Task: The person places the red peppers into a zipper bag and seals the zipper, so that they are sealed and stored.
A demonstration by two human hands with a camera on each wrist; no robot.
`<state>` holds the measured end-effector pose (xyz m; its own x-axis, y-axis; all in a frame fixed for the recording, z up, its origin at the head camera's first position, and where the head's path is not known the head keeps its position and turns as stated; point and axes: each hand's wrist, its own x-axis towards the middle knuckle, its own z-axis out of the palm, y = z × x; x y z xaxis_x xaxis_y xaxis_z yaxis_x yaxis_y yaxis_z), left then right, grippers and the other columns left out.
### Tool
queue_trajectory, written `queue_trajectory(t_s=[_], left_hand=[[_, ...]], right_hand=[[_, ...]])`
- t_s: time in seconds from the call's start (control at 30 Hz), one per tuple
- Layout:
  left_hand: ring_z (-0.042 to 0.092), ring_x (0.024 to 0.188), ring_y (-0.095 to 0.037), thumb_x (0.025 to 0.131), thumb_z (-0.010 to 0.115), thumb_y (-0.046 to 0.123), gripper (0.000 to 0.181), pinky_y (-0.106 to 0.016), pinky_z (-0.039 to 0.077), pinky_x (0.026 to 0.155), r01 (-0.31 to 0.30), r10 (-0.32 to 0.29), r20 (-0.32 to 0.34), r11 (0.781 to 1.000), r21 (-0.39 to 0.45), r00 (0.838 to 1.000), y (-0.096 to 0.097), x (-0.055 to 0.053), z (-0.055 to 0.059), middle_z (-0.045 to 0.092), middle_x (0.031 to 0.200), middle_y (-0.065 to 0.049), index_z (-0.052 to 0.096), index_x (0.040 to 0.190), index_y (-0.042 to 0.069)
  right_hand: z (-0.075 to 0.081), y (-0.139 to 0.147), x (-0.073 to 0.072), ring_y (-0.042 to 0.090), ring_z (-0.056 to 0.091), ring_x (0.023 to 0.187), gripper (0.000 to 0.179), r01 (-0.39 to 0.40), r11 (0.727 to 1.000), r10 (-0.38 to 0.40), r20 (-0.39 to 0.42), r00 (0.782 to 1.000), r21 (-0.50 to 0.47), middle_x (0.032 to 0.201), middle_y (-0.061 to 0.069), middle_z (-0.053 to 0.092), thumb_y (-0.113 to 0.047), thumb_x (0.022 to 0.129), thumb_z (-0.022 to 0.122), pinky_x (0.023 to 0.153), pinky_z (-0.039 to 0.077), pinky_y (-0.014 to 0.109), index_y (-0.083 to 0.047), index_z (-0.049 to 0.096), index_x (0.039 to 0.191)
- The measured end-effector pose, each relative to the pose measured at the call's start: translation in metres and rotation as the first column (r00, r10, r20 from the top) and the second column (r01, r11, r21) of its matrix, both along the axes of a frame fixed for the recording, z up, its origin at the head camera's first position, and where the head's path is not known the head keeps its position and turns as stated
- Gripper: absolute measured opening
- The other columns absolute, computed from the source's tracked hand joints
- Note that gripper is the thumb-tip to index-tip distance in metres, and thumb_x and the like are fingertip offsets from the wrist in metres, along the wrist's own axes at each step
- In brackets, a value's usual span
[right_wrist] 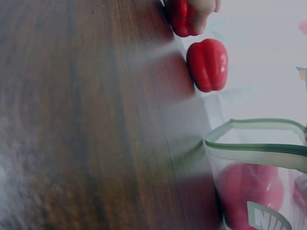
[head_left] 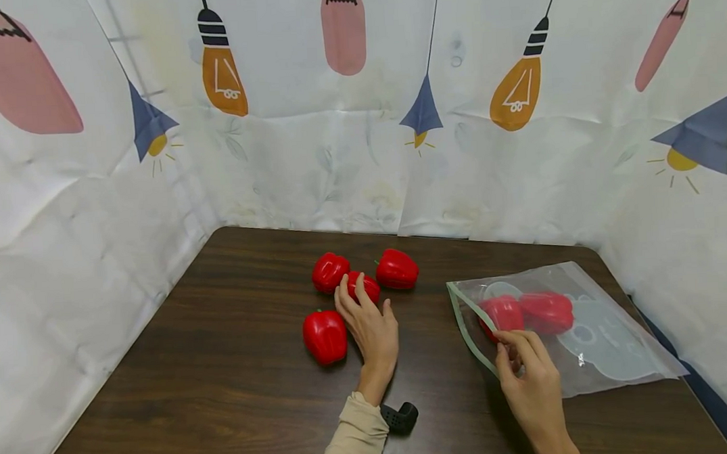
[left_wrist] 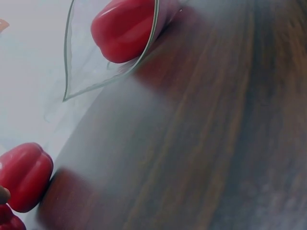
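A pale cloth [head_left: 312,161] stands round the brown table [head_left: 192,349], printed with three pink lamps, three blue ones and two orange bulbs. Six red peppers show in all: four on the tabletop, two in a bag.

Leftmost is the front pepper [head_left: 325,337], just beside the left hand; behind it sits the back pepper [head_left: 331,272]. Next comes the third pepper [head_left: 369,286], partly hidden under the left hand [head_left: 370,325], whose fingers are spread over it—whether they have a firm grasp, I cannot tell. One black wrist device [head_left: 400,418] sits at that sleeve's [head_left: 357,434] cuff. The fourth pepper [head_left: 397,269] is a little behind and to the right, apart from the fingers.

Farther right lies one clear bag [head_left: 615,358] with a green-edged mouth parted toward the left. Its two peppers [head_left: 546,312] rest side by side near that mouth. The right hand [head_left: 531,375] pinches the near part of the rim between thumb and fingers—beside the peppers inside, without holding either.
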<state>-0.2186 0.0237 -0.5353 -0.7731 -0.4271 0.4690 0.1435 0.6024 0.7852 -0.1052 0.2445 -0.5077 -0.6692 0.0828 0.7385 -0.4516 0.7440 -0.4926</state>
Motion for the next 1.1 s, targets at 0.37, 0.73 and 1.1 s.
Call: queue_trajectory(t_s=[0.37, 0.73, 1.1], left_hand=[[0.029, 0.149, -0.036, 0.086, 0.081, -0.001, 0.061, -0.054, 0.043, 0.115, -0.019, 0.019, 0.000, 0.990, 0.143, 1.000, -0.0020, -0.0019, 0.0012, 0.030, 0.159, -0.016, 0.054, 0.139, 0.011], [0.034, 0.147, -0.035, 0.086, 0.081, 0.001, 0.056, -0.053, 0.042, 0.118, -0.047, 0.041, 0.029, 0.973, 0.226, 0.999, -0.0018, -0.0025, 0.0032, 0.038, 0.155, -0.016, 0.057, 0.134, 0.016], [0.045, 0.137, -0.037, 0.086, 0.085, 0.013, 0.057, -0.052, 0.043, 0.114, -0.049, 0.053, -0.006, 0.957, 0.285, 0.999, -0.0026, -0.0039, 0.0032, 0.045, 0.147, -0.017, 0.058, 0.136, 0.016]], right_hand=[[0.0004, 0.0007, -0.0003, 0.005, 0.049, 0.073, 0.027, 0.003, 1.000, -0.003, 0.019, 1.000, 0.001, 0.097, 0.007, 0.065, 0.016, 0.082, 0.070, 0.062, 0.042, 0.012, 0.002, 0.075, 0.104], [-0.0013, 0.0017, 0.0001, 0.006, 0.048, 0.072, 0.027, 0.005, 1.000, -0.005, 0.035, 0.999, 0.002, 0.097, 0.007, 0.065, 0.016, 0.082, 0.071, 0.062, 0.042, 0.012, 0.002, 0.075, 0.104], [-0.0014, 0.0019, -0.0004, 0.004, 0.048, 0.073, 0.029, -0.003, 1.000, 0.003, 0.023, 1.000, 0.004, 0.097, 0.007, 0.065, 0.017, 0.082, 0.070, 0.061, 0.042, 0.012, 0.001, 0.075, 0.105]])
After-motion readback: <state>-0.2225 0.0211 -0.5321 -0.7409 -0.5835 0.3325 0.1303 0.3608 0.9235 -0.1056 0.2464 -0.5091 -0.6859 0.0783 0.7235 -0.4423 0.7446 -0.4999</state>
